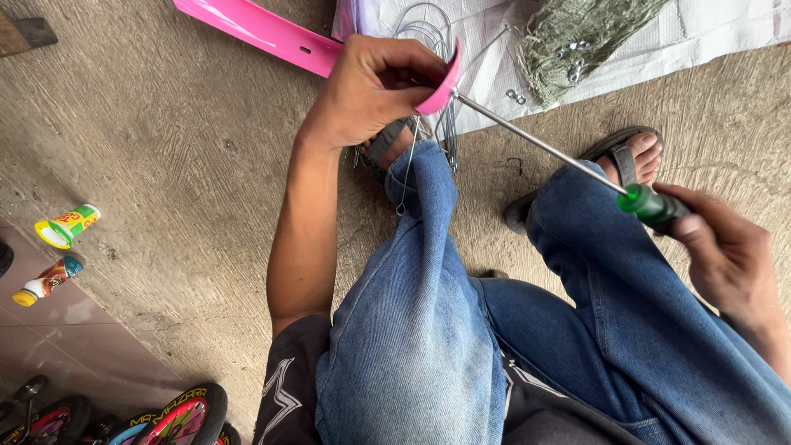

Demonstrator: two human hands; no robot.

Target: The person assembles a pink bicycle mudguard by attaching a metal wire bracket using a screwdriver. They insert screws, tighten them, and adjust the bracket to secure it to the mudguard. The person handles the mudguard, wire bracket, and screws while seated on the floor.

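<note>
Both hands busy: my left hand (371, 86) clasps the pink fender (272, 35), my right hand (721, 247) closed around the screwdriver (577, 163), tip at the fender; fastening looks unfinished.

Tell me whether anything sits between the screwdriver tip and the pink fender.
Nothing visible does. The right hand holds the green-handled screwdriver, and its bare shaft runs straight to the end of the pink fender, which the left hand grips. The tip meets the fender edge; the thin wires lie behind it.
</note>
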